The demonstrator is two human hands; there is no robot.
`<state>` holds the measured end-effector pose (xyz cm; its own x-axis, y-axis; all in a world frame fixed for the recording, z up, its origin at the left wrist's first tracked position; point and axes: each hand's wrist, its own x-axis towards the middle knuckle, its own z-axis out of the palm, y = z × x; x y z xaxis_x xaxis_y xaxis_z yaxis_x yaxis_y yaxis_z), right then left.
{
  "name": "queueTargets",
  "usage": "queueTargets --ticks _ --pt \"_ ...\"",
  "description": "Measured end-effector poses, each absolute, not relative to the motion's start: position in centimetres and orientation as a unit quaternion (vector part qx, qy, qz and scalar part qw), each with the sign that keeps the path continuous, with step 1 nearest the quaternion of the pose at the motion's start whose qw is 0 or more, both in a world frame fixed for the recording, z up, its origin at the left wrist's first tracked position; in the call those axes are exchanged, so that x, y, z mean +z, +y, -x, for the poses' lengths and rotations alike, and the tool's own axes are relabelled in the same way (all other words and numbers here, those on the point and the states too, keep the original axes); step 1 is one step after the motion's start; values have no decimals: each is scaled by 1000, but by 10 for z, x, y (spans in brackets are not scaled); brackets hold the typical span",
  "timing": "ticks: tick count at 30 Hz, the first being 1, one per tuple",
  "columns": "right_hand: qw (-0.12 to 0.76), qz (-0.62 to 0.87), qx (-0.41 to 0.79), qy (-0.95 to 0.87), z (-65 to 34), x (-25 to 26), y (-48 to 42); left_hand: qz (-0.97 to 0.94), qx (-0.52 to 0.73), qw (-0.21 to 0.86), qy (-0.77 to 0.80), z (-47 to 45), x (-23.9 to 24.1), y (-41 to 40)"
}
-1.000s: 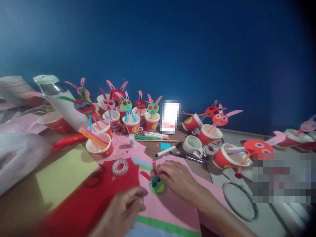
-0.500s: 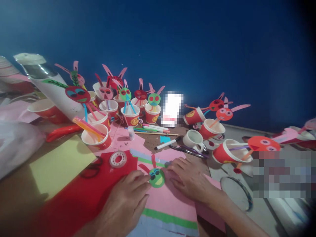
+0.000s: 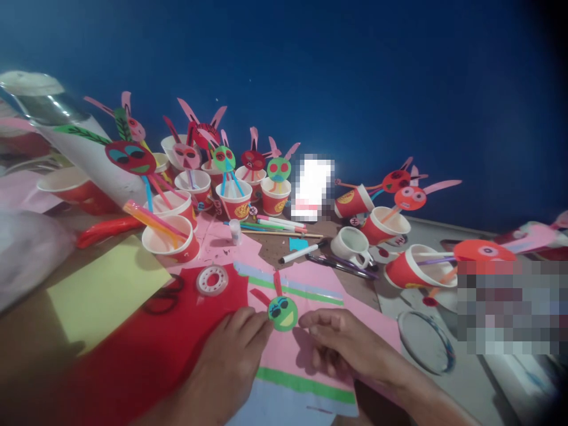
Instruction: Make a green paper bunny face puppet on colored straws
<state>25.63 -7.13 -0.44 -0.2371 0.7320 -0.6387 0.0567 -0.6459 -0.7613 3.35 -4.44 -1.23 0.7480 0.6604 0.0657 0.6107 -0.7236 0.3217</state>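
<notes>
A green paper face (image 3: 283, 312) with red ears lies on a pink sheet (image 3: 306, 349) in front of me. My left hand (image 3: 226, 361) rests flat on the red sheet (image 3: 142, 361), its fingertips touching the face's left edge. My right hand (image 3: 341, 346) hovers just right of the face, fingers curled loosely, holding nothing I can make out. A roll of tape (image 3: 212, 280) sits on the red sheet above my left hand.
Many red paper cups with straw-mounted paper faces (image 3: 235, 204) crowd the back of the table. Markers (image 3: 302, 252), a white mug (image 3: 352, 245), a yellow sheet (image 3: 106, 290), scissors (image 3: 162, 302) and a round lid (image 3: 426, 342) lie around. A blue wall stands behind.
My left hand has come forward to touch the green face. My right hand has lifted off it and drawn back to the right with fingers curling.
</notes>
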Motion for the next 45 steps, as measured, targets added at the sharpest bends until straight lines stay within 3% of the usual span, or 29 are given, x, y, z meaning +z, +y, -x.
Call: queueTargets --ticks 9,18,22,27,32,45 --pt "268 553 735 -288 -251 -6 -59 -926 67 137 345 -33 -23 -47" --pt "220 600 660 -396 -242 -9 -48 -903 149 206 347 -28 -17 -45" --pt "221 603 643 -417 -243 1 -48 -811 269 354 380 -21 -3 -40" --pt "339 578 645 -368 -234 21 -47 -519 314 615 503 -12 8 -27" --pt "393 550 648 -350 -209 17 -41 -339 368 751 431 -16 8 -18" --pt "379 546 641 -384 -187 9 -37 -330 397 716 469 -21 5 -5"
